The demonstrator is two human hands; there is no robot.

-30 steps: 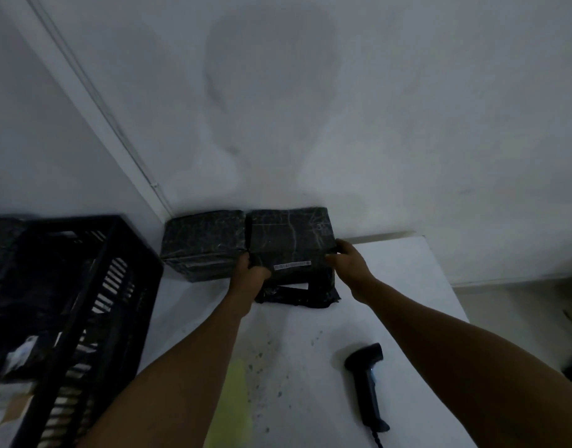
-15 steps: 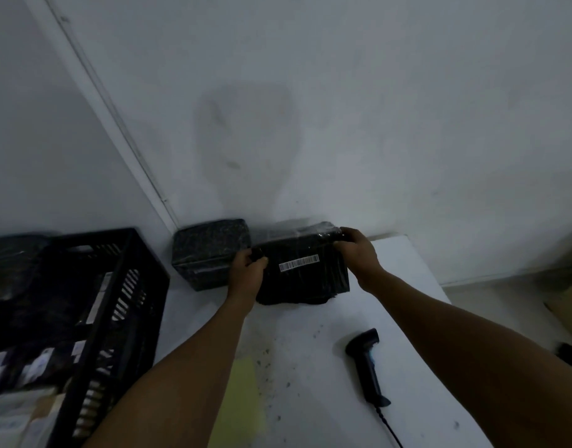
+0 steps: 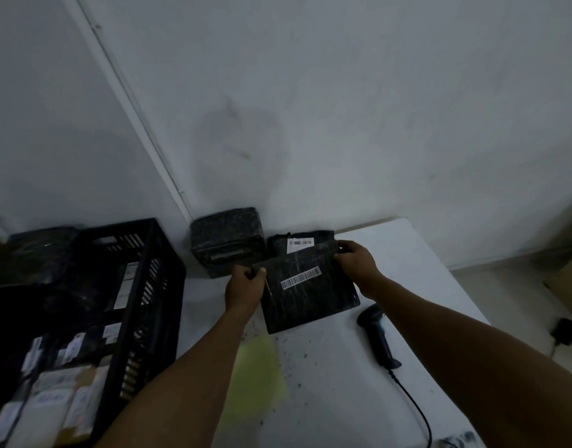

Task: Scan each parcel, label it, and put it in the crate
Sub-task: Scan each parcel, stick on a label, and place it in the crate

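Note:
A flat black parcel (image 3: 307,299) with a white barcode strip on top is held above the white table (image 3: 417,263). My left hand (image 3: 244,287) grips its left edge and my right hand (image 3: 356,261) grips its far right corner. Behind it, a second black parcel (image 3: 301,242) with a white barcode label lies against the wall. A third, bulkier black wrapped parcel (image 3: 228,236) stands in the corner. A black handheld scanner (image 3: 377,334) lies on the table to the right, its cable trailing toward me. The black crate (image 3: 149,286) at the left holds several labelled parcels.
A pale yellow sheet (image 3: 255,376) lies on the table between my arms. Dark specks dot the table surface near it. The white wall rises close behind the table. On the floor at the right are a small black adapter (image 3: 566,331) and a cardboard box (image 3: 569,279).
Both hands have lifted the flat parcel off the stack by the wall and drawn it toward me, tilting its barcode face up. A labelled parcel underneath is now uncovered.

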